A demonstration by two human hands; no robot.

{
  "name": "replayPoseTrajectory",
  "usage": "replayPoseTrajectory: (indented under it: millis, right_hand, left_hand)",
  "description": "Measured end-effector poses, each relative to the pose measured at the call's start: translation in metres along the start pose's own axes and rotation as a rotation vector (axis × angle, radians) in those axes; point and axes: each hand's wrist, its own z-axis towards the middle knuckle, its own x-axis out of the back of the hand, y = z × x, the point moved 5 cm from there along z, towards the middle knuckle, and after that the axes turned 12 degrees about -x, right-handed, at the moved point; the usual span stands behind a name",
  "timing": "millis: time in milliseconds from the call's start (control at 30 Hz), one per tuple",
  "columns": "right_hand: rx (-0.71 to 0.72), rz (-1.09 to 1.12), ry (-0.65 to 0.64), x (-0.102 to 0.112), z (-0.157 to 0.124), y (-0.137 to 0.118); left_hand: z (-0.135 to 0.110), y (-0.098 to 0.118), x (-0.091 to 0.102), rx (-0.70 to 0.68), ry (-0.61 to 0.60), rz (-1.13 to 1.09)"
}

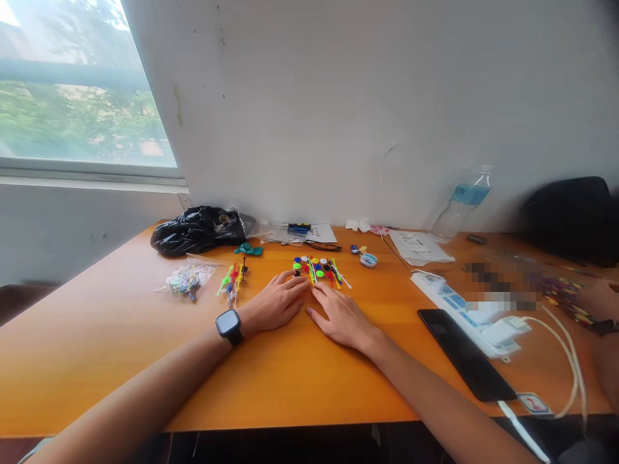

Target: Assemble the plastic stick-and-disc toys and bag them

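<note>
My left hand (273,301), with a smartwatch (228,324) on its wrist, lies on the wooden table with its fingers stretched forward. Opposite it, my right hand (342,316) also rests there, fingers extended, their tips close to the left hand's. Just beyond the fingertips is a group of small coloured plastic discs (323,261) and thin sticks (336,272). Some of these pieces are partly hidden behind my fingers. Left of my left hand sits a second cluster of coloured plastic sticks and discs (234,274). I see nothing held in either hand.
A clear bag of small pieces (186,281) and a black plastic bag (193,231) lie at left. A white power strip (459,312), a black phone (464,353) and cables occupy the right. A bottle (459,203) stands behind; another person's hand (599,299) is at far right.
</note>
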Motion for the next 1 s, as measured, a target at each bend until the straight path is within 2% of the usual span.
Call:
replayPoseTrajectory:
  millis: [533,767,1000]
  right_hand:
    - [0.027,0.014,-0.030,0.006,-0.004,-0.006]
    - [0.107,0.101,-0.033,0.009,-0.006,-0.009]
    - [0.076,0.131,-0.028,0.011,-0.004,-0.005]
  left_hand:
    - [0.001,-0.002,0.001,0.026,0.041,0.009]
    - [0.002,0.003,0.002,-0.034,0.028,-0.035]
    - [0.004,0.003,0.003,-0.037,0.036,-0.065]
